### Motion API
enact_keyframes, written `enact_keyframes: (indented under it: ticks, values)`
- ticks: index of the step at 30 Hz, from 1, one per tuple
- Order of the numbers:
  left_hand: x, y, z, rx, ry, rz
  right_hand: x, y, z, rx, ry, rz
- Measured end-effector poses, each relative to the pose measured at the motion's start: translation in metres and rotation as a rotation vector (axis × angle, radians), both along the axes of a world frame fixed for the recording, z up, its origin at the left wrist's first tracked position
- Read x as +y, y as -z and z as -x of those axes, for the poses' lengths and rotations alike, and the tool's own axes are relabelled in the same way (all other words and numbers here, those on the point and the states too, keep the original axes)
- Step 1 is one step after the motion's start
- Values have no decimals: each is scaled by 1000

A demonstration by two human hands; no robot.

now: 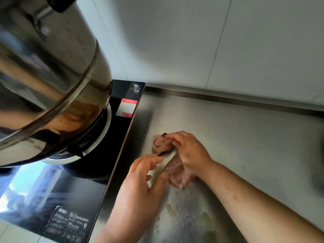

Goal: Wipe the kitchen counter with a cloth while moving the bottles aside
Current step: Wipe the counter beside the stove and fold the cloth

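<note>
A crumpled pink cloth (162,143) lies on the stainless steel counter (245,137), just right of the stove. My right hand (188,151) presses down on the cloth and pinches its upper folds. My left hand (140,183) rests below and to the left, with its fingertips and thumb touching the cloth's lower edge; whether it grips the cloth is unclear. No bottles are in view.
A black glass stove top (70,199) fills the left side, with a large shiny steel pot (49,76) on its burner. Yellowish smears (177,211) mark the counter near my left wrist. A white tiled wall (192,41) and a metal backsplash strip (228,99) close off the back.
</note>
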State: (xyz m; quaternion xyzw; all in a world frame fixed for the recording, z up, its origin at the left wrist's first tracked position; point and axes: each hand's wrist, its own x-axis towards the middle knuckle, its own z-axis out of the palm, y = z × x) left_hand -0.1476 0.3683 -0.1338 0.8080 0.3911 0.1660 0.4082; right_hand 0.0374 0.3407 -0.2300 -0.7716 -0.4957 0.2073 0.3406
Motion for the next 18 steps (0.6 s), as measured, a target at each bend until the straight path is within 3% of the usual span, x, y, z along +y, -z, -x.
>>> enact_keyframes:
  ticks: [3, 5, 7, 12, 15, 18]
  values:
    - [5, 1, -5, 6, 21, -30, 9, -26, -41, 123, 354, -102]
    - [9, 2, -8, -2, 5, -18, 31, -48, -58, 97, 437, -231]
    - [11, 4, -13, 1, -1, 3, 66, -60, -69, -30, 363, -259]
    - [12, 10, -21, 24, 0, 21, 149, -39, -68, -516, -59, 308]
    - [11, 16, -29, 35, -50, 42, 154, -16, -81, -596, -241, 346]
    - [9, 23, -43, 61, -44, 46, 141, -6, -102, -632, -242, 283]
